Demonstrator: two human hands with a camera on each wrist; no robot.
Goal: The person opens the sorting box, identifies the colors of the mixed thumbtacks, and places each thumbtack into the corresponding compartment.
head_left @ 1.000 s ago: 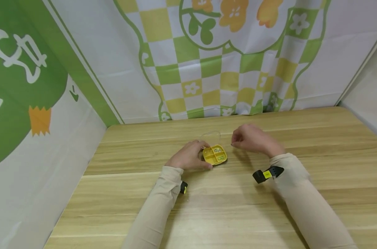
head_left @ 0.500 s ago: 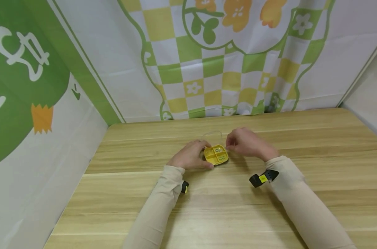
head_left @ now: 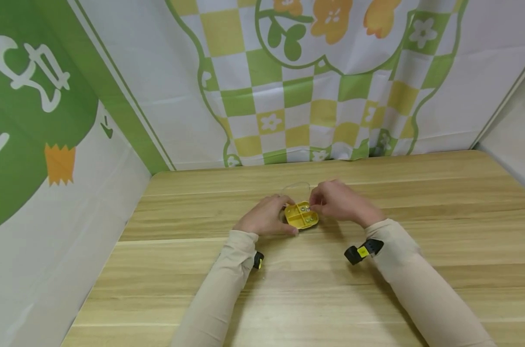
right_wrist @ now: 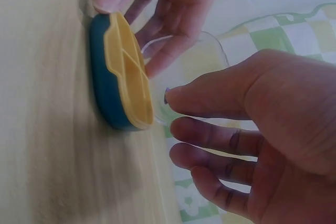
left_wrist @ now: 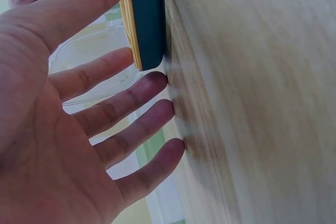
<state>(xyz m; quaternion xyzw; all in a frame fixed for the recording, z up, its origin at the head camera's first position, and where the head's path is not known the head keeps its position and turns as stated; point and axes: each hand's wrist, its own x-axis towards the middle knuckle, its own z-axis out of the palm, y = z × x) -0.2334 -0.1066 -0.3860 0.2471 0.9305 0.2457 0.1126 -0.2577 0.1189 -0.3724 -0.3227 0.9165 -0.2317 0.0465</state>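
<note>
Yellow box (head_left: 295, 220) at eight o'clock from the right hand (head_left: 342, 202).
Left hand (head_left: 263, 217), nearer, grips it from nine o'clock; whether the right holds anything cannot be told.

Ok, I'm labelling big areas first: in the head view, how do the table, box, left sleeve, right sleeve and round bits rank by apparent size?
1. Table
2. Right sleeve
3. Left sleeve
4. Box
5. Round bits; too small and alike to rank among themselves
</note>
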